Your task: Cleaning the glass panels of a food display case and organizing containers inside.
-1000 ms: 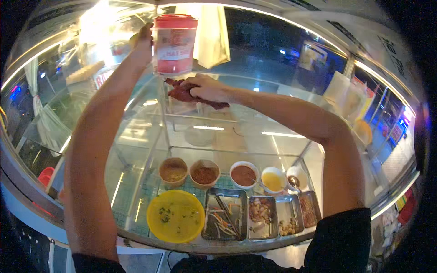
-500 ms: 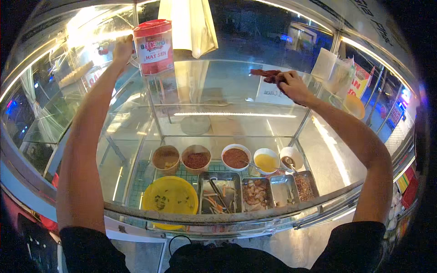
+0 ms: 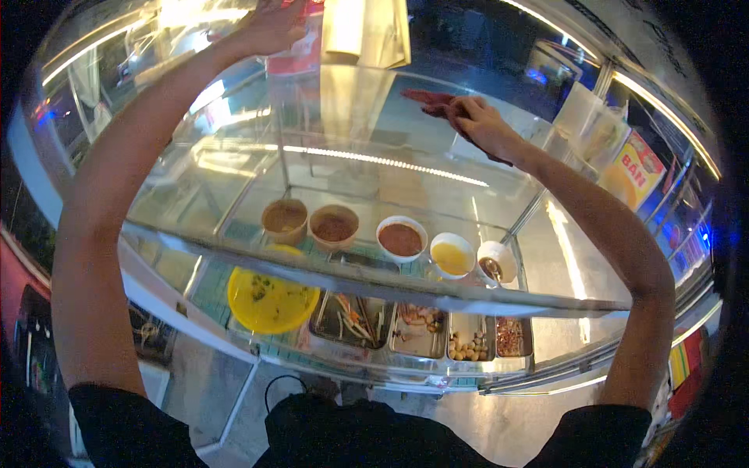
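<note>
Since the earlier frames the right hand (image 3: 476, 125) has carried the dark red cloth (image 3: 431, 99) from mid-case out toward the right of the glass top (image 3: 234, 168), and the left hand (image 3: 275, 23) has lifted the red-labelled jar (image 3: 296, 47) higher, so that it now sits at the upper edge of view. Step in hand, by my reading: wiping the top of the display case while the jar is kept clear of it. Right fingers (image 3: 456, 109) are curled down over the cloth, pressing it flat on the glass; the cloth shows only as a strip beyond the knuckles. Left fingers are closed around the jar's side, though most of the jar is cut off by the frame, so the grip itself is only partly seen. Below the glass: a row of sauce bowls (image 3: 334, 226), a yellow plate (image 3: 269, 300) and metal trays (image 3: 421, 327) of food, all untouched. Next move, judged: keep the cloth pressed evenly on the unwiped glass, and hold the jar steady and upright until there is a wiped spot to stand it on.
</note>
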`<state>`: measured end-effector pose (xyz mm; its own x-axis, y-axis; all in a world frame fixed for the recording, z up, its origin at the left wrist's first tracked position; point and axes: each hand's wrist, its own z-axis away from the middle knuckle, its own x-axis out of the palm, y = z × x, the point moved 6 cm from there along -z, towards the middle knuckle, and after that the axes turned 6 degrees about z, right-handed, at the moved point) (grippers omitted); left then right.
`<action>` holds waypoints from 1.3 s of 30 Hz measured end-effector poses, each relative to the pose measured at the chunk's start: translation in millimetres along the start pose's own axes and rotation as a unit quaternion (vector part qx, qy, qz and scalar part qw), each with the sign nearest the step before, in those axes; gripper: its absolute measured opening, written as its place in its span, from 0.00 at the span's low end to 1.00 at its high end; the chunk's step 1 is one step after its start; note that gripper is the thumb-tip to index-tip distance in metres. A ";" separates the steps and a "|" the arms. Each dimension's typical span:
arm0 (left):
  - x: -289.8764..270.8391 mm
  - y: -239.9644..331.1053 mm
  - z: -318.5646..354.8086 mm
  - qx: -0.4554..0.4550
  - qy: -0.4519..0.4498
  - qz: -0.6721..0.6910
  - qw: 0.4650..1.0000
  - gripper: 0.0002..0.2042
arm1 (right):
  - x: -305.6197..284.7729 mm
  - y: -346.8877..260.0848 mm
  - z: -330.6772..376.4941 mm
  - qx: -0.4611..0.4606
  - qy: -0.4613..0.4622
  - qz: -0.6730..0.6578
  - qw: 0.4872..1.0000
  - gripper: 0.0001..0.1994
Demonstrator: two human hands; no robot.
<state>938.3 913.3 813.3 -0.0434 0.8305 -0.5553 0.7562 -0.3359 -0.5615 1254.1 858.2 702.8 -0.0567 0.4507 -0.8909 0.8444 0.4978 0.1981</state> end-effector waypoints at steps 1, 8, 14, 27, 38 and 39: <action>-12.2 21.3 9.1 0.156 0.044 -0.027 0.986 0.28 | -2.9 -28.2 -6.6 -0.073 -0.001 0.027 0.997 0.18; -79.6 92.3 63.3 -0.107 -0.124 0.239 0.957 0.34 | -43.5 -170.4 15.0 -0.203 0.127 -0.195 0.951 0.18; -91.2 86.1 138.6 -0.131 -0.217 0.316 0.914 0.32 | -90.5 -248.8 50.8 -0.313 -0.116 -0.412 0.848 0.11; -103.4 71.5 167.5 -0.217 0.017 0.256 0.942 0.24 | -89.5 -231.2 56.0 -0.250 0.118 -0.178 0.944 0.14; -136.3 198.6 337.4 -0.267 0.321 0.333 0.845 0.13 | -139.5 -187.8 63.2 -0.055 0.010 -0.310 0.949 0.14; -119.6 223.0 345.6 -0.255 0.254 0.358 0.862 0.14 | -132.9 -156.2 60.7 -0.001 -0.018 -0.231 0.973 0.13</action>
<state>886.4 585.5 542.5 0.7463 0.6227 -0.2350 0.6651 -0.7111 0.2280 1162.0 675.6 765.4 -0.4116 0.1526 -0.8985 0.7324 0.6421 -0.2265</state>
